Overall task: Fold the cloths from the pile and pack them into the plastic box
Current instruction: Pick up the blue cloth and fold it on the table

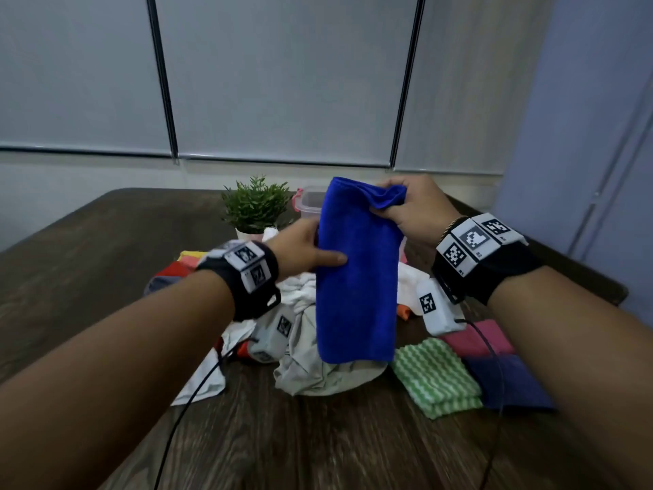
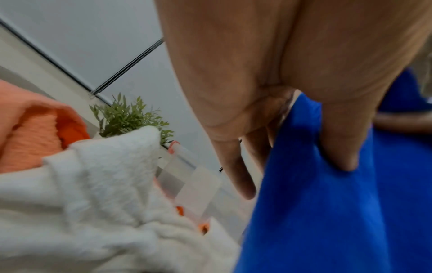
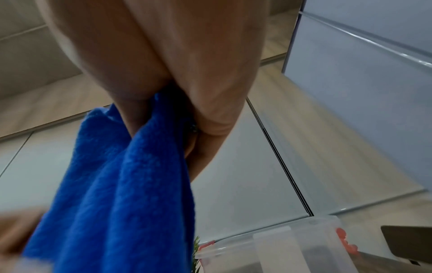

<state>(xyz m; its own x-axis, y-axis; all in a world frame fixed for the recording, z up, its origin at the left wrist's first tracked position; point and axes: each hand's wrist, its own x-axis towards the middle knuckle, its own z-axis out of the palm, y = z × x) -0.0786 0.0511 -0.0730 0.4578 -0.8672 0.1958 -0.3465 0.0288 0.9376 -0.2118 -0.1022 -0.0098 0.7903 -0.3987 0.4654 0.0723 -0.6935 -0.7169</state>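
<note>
I've got the blue cloth [image 1: 357,274] hanging in the air over the middle of the desk [image 1: 106,249], folded into a long strip. My right hand [image 1: 411,206] is clenched round its bunched top corner, fingers and thumb curled tight into the fabric. My left hand [image 1: 305,247] takes the strip's left edge halfway down: thumb [image 1: 330,258] lying across the front, the other fingers behind, a light pinch. Under the cloth sits the pile [image 1: 307,348] of rumpled white and coloured cloths. Towards the desk's right edge lie three folded ones, green-striped [image 1: 436,378], pink [image 1: 477,339] and navy [image 1: 512,383], side by side and touching. The plastic box [image 1: 309,203] stands near the far edge, partly hidden behind the blue cloth, a small potted plant [image 1: 254,206] just beside it.
</note>
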